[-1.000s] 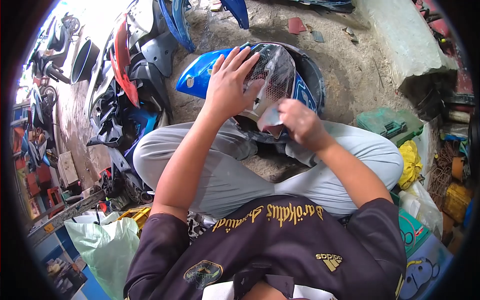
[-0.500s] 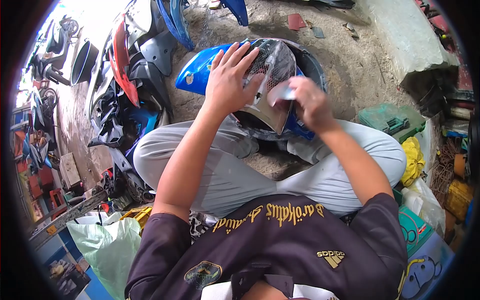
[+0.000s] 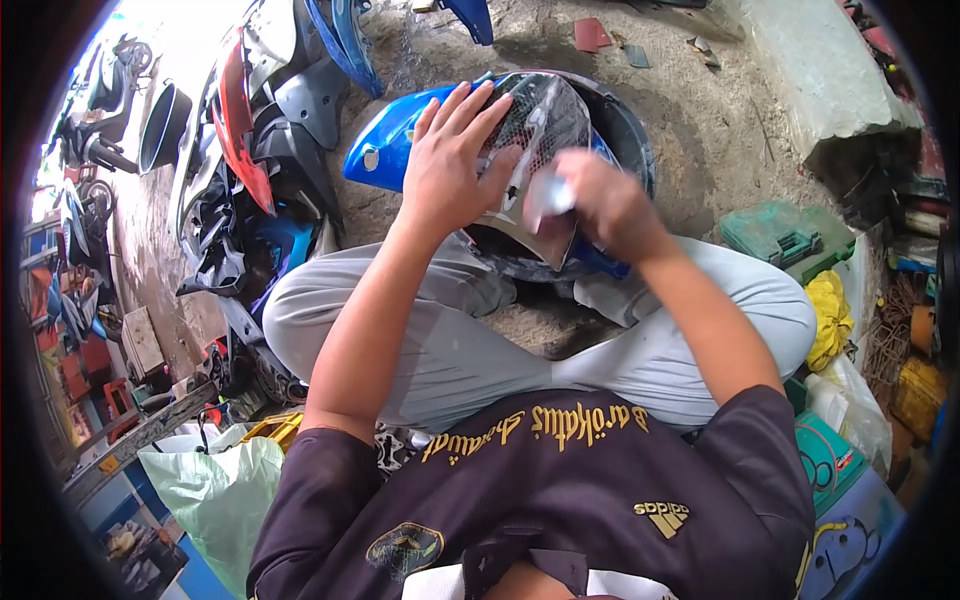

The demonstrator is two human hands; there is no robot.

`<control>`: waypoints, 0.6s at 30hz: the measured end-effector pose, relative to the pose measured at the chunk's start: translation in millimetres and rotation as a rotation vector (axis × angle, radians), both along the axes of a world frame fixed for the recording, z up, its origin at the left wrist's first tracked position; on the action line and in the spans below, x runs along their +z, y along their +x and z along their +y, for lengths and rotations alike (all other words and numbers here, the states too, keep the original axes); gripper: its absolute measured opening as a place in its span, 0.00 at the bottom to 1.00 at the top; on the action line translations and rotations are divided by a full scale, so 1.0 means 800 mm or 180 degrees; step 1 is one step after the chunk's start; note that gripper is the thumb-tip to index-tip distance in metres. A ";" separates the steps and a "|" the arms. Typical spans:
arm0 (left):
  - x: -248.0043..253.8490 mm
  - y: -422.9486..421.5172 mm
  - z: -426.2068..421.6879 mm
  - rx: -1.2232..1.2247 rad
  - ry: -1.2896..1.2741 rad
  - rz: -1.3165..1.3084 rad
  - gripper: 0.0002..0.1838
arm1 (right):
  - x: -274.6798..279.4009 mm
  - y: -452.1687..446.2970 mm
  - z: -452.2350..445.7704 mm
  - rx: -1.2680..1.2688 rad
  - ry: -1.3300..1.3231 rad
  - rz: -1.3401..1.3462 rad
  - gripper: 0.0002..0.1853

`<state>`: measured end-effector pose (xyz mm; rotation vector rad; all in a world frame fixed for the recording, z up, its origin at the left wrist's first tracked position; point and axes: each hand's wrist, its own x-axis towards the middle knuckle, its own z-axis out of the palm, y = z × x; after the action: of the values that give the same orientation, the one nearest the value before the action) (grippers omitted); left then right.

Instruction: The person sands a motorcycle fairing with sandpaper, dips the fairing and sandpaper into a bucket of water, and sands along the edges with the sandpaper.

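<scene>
A motorcycle fairing panel (image 3: 540, 125), glossy blue at its left end with a dark mesh-patterned and beige middle, lies across a round black basin (image 3: 632, 135) in front of my crossed legs. My left hand (image 3: 450, 165) rests flat on the panel with fingers stretched out. Over the panel's right part, my right hand (image 3: 610, 205) is blurred by motion, its fingers closed on a small pale flat piece (image 3: 552, 197). Blur hides what kind of piece this is. Part of the panel is covered by both hands.
Loose fairing parts, including a red panel (image 3: 238, 130) and a blue panel (image 3: 345, 50), are piled at left. A green plastic case (image 3: 770, 235) and a yellow cloth (image 3: 828, 320) lie at right. Red sheet pieces (image 3: 590, 36) lie on the concrete floor.
My right hand and its pale piece have shifted slightly left and down along the panel. My left hand stays on the panel, and the view has moved slightly.
</scene>
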<state>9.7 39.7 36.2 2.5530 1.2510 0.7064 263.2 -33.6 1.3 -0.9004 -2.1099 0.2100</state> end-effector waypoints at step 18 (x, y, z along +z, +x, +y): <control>0.003 0.001 -0.002 0.0019 -0.0003 0.0002 0.33 | 0.027 -0.030 -0.015 0.0046 -0.0109 -0.0160 0.11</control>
<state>10.4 38.3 38.8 2.5500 1.2591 0.7062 238.9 -46.0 22.8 -0.9197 -2.1657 0.2338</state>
